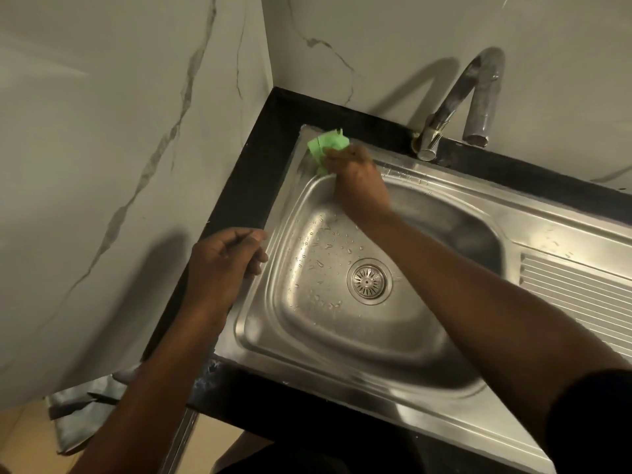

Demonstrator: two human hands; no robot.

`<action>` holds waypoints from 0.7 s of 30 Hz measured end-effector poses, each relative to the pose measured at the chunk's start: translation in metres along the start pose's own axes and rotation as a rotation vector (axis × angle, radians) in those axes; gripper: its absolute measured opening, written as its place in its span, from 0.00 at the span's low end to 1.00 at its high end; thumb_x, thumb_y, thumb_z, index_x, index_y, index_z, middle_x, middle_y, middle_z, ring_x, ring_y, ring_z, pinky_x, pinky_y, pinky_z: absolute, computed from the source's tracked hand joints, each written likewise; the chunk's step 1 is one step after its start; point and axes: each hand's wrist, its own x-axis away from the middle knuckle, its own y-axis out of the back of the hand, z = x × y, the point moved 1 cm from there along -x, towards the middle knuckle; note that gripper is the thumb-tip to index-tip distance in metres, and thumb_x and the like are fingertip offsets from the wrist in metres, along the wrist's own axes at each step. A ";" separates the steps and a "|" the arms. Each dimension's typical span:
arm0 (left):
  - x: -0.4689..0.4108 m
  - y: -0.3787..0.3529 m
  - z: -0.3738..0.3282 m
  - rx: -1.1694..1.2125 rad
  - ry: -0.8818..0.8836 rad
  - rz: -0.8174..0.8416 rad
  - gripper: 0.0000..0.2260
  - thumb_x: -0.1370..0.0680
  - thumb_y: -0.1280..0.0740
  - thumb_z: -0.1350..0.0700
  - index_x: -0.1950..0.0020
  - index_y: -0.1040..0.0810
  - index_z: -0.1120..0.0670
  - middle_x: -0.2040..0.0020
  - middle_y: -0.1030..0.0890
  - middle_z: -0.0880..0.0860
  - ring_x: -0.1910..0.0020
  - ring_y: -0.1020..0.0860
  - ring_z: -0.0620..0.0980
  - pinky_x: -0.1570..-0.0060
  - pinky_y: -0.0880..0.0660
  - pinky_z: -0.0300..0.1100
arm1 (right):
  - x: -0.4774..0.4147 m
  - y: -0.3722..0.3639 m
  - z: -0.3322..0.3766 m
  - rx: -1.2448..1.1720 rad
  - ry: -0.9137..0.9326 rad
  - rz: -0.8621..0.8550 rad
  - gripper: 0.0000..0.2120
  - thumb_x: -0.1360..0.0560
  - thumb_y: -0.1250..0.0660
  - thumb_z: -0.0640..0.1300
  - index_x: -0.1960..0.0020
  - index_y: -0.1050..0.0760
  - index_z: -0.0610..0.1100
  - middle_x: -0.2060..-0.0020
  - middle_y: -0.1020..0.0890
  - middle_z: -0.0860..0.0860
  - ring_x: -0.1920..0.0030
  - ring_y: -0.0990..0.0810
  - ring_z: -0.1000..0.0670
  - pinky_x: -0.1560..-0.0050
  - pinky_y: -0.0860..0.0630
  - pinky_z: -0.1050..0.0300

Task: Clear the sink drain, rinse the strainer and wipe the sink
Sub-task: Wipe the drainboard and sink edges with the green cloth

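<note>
Stainless sink, 1 bowl, and it's wet: droplets are scattered over the left side of the basin floor. The round metal strainer sits flat in the drain, its slots showing. The green cloth is bunched on the rim at the far left corner, gripped by the right hand.

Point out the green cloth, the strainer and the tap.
green cloth (326, 144): head view, its exposed upper fold.
strainer (368, 281): head view, its centre hub.
tap (476, 131): head view, its spout's outlet end.
</note>
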 end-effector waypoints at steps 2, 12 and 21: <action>0.003 -0.004 -0.001 -0.001 0.006 0.021 0.08 0.19 0.29 0.54 0.54 0.11 0.46 0.63 0.14 0.52 0.63 0.18 0.50 0.57 0.18 0.44 | -0.014 0.001 0.003 0.031 0.088 -0.088 0.27 0.31 0.28 0.24 0.35 0.17 0.43 0.36 0.17 0.41 0.37 0.19 0.38 0.49 0.14 0.45; 0.014 -0.023 -0.002 -0.032 -0.001 0.084 0.05 0.19 0.28 0.54 0.51 0.12 0.48 0.62 0.14 0.51 0.64 0.18 0.48 0.58 0.20 0.41 | -0.004 -0.013 -0.034 0.241 0.114 0.244 0.35 0.21 0.35 0.29 0.17 0.39 0.45 0.17 0.39 0.48 0.21 0.38 0.37 0.27 0.27 0.39; 0.025 -0.038 0.002 0.006 -0.011 0.162 0.06 0.19 0.28 0.52 0.53 0.11 0.45 0.62 0.14 0.51 0.66 0.19 0.45 0.61 0.20 0.37 | 0.115 0.054 -0.170 0.303 -0.215 0.171 0.36 0.28 0.33 0.28 0.22 0.28 0.46 0.22 0.28 0.48 0.27 0.31 0.35 0.30 0.26 0.40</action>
